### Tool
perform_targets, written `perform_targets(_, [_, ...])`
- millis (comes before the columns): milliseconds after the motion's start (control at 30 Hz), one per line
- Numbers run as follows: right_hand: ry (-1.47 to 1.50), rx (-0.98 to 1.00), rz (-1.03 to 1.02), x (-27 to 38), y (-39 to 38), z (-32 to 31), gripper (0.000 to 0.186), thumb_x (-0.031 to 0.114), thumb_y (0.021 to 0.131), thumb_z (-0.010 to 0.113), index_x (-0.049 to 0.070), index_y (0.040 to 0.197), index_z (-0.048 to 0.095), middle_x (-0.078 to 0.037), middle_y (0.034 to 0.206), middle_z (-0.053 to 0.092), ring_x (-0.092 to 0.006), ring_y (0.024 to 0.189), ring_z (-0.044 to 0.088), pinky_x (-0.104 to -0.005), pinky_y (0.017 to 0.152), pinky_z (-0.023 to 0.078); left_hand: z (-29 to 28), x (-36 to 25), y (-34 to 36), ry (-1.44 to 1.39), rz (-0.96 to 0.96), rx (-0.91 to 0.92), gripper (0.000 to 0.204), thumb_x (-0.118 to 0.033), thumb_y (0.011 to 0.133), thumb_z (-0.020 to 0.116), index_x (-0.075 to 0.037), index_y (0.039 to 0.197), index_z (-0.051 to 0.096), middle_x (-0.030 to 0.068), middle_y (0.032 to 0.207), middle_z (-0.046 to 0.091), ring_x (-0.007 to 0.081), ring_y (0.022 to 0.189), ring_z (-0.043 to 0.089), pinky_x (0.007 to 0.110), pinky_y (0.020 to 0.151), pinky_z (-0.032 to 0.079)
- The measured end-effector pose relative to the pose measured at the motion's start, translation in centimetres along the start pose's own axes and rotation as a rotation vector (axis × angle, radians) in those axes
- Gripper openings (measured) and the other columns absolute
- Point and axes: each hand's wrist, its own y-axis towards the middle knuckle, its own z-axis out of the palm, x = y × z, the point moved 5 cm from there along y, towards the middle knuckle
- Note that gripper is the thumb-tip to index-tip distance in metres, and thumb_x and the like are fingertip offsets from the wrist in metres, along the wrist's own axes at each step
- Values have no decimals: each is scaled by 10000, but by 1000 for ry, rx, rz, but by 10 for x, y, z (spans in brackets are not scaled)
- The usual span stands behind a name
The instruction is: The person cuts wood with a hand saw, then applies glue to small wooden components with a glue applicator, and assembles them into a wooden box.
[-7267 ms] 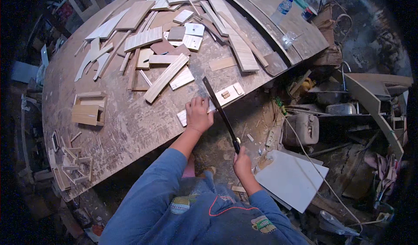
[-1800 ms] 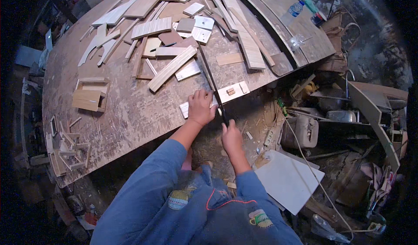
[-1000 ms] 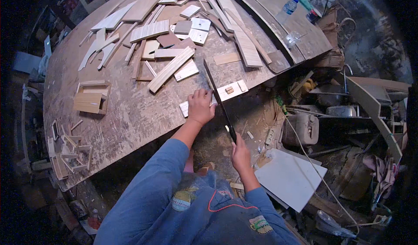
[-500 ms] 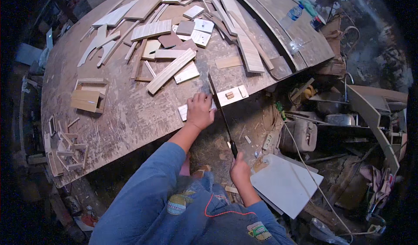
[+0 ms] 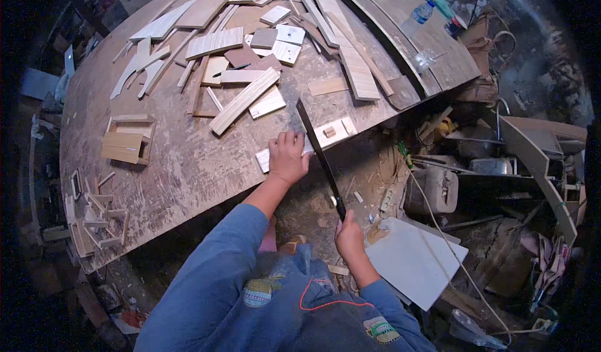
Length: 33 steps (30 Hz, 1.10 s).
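My left hand [image 5: 288, 159] presses down on a pale wooden board [image 5: 261, 160] at the table's front edge, its fingers curled over the wood. In my right hand [image 5: 350, 236] is the dark handle of a handsaw, held below the tabletop's level in the picture. The saw's long dark blade [image 5: 321, 153] slants up and left across the board, close beside my left fingers. Whether its teeth are sunk in the wood is hidden. Right of the blade, the board's other end carries a small wooden block [image 5: 329, 132].
Wooden offcuts [image 5: 245, 102] lie heaped on the worktable [image 5: 188, 170]. A small wooden box [image 5: 123, 145] and a thin-stick frame [image 5: 100, 217] stand at the left. A plastic bottle [image 5: 422, 13] is at the far right. Below are a white panel [image 5: 416, 261] and a jerrycan [image 5: 433, 189].
My right hand has moved slightly forward and right with the saw. The blade has turned so more of its flat side shows. My left hand stays on the board.
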Motion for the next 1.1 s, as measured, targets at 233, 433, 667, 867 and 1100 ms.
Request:
perform_targets(233, [-7,-45,-93,12,7,-12,251,164,912,518,14,1088,420,-259,709,611,-458,669,608,-555,597,465,0,4,7,13,-102,-45,517,-296,708,727,-73,1149,574,100,1067,527,285,1042,480,432,860,354])
perform_targets(433, [-58,88,-17,23,15,-13,245,168,911,518,22,1078,415,-274,735,611,-463,718,611,-560,617,461,-2,9,1,1,-59,-41,525,-284,689,738,-65,1141,584,97,1067,535,283,1033,492,434,851,356])
perform_targets(667, [-17,30,-95,64,68,-7,206,198,927,487,46,1031,395,-259,774,634,-474,756,617,-578,659,464,-2,1,-3,-37,1,-22,547,-307,683,739,-77,1155,582,101,1084,535,286,1035,493,436,842,357])
perform_targets(867, [-14,46,-50,60,59,-5,217,216,939,482,42,1043,403,-268,762,630,-465,738,624,-574,655,470,1,-1,-5,-5,99,9,561,-344,682,738,-92,1156,573,93,1092,535,272,1054,485,433,833,365])
perform_targets(1100, [-40,-28,-91,70,70,-16,230,180,929,476,-1,1066,440,-284,760,616,-482,708,604,-561,632,463,-2,-6,1,-8,33,-8,518,-287,669,736,-83,1116,574,88,1085,535,263,1044,486,433,825,370])
